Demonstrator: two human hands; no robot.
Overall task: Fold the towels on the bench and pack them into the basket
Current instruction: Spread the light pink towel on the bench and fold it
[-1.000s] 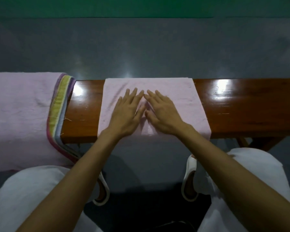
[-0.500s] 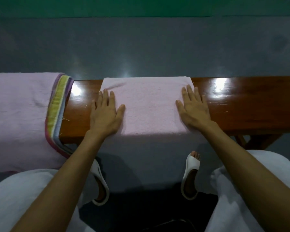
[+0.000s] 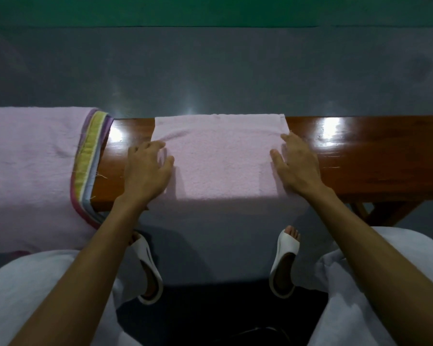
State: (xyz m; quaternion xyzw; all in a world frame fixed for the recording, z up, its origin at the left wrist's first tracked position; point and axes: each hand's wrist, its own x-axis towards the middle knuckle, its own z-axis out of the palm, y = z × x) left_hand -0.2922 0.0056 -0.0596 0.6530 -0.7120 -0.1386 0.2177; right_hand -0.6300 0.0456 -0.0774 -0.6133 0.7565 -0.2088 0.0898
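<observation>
While your two hands frame it, the folded pink towel (image 3: 220, 158) lies flat across the wooden bench (image 3: 360, 146), its far edge level with the bench's far edge and its near part passing over the front edge into shadow. Your left hand (image 3: 145, 173) sits at the towel's left edge, partly on bare wood. Its fingers (image 3: 151, 148) are bent with their tips down where a small crease runs into the cloth, and its thumb is spread apart from them on the pink surface. Whether any cloth is caught between thumb and fingers cannot be told from this view. Your right hand (image 3: 298, 168) lies over the towel's right edge, its fingers (image 3: 291, 141) nearly straight and pointing toward the far right corner, its thumb resting on the cloth; it presses and grips nothing. The broad middle of the towel lies bare between both hands, outside either grip. To your left, well apart from the left hand, a second pink towel (image 3: 30, 166) covers the bench's end and hangs down the front, its striped border (image 3: 90, 156) of yellow, purple and blue facing the folded one across a strip of bare wood. Below the bench, your feet in white slippers (image 3: 285, 260) rest on the grey floor (image 3: 210, 71).
</observation>
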